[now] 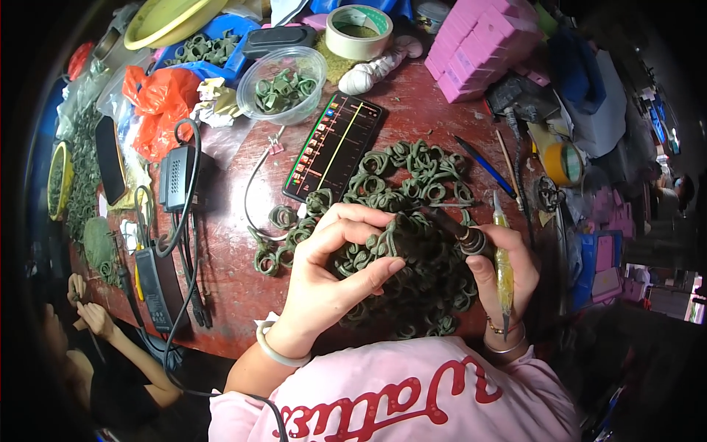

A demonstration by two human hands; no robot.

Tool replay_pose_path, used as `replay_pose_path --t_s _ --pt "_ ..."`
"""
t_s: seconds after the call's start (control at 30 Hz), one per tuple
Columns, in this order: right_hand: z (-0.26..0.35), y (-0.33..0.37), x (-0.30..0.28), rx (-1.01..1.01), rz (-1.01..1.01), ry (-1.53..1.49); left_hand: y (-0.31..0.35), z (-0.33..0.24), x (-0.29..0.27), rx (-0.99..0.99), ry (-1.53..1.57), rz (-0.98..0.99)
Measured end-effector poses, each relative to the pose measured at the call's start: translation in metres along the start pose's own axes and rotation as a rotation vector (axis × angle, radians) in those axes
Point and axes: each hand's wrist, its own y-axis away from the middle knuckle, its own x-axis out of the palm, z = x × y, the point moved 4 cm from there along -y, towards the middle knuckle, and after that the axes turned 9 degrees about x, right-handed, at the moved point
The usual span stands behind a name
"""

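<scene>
My left hand is closed, pinching a dark green ring-like piece between thumb and fingers above the pile. My right hand grips a dark pen-shaped tool between thumb and forefinger, its narrow end pointing left toward the green piece. A second slim tool with a yellow-wrapped handle also sits in the right hand, roughly upright among the fingers. Beneath and beyond both hands lies a heap of green rings. Shadow hides whether the dark tool's tip touches the piece.
A phone with a lit screen lies beyond the heap, near a clear tub of green pieces. Pink blocks stand far right; a blue pen lies nearer. Black adapters and cables occupy the left. Another person's hands show lower left.
</scene>
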Motion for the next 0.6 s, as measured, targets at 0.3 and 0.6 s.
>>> replay_pose_path --t_s 0.3,0.6 --pt "-0.0024 -0.0035 0.0002 -0.008 0.005 0.098 -0.0003 0.0029 -0.0031 -0.018 0.061 -0.047" --pt "0.0005 -0.0059 0.0015 -0.024 0.031 0.079 0.0011 0.0029 -0.0025 -0.044 0.269 -0.081"
